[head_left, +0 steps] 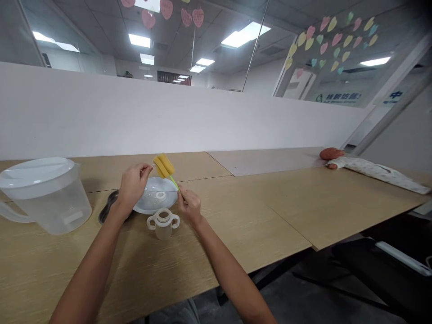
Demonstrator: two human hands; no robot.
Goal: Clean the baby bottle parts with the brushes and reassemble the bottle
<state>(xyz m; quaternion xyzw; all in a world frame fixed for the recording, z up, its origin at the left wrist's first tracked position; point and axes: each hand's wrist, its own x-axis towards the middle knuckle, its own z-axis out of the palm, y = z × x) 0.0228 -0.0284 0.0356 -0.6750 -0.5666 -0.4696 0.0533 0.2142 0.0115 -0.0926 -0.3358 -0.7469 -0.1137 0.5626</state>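
A long table with a pale wood-grain top (pixel 236 225) runs along a white partition (pixel 168 112), and paper hearts (pixel 332 42) are stuck to the glass above it. Toward the far right end lies a patterned cloth (pixel 378 173), with a reddish-brown lump (pixel 331 154) at its tip. Near the left edge of the view stands a large clear plastic pitcher (pixel 45 195) with a white lid, just beside a steel tray (pixel 110 207) that the left hand partly hides. A round translucent plastic disc (pixel 155 195) with a small ring at its centre sits by the tray, and in front of it stands a cream two-handled cup (pixel 163 223), upright and open at the top. The hands are apart, both above the table, with a sponge bottle brush (pixel 164 165) held up over the disc. The right hand (pixel 189 206) is closed on its thin green handle, while the left hand (pixel 132 184) reaches the sponge's near end — whether it actually grips there, the view cannot settle.
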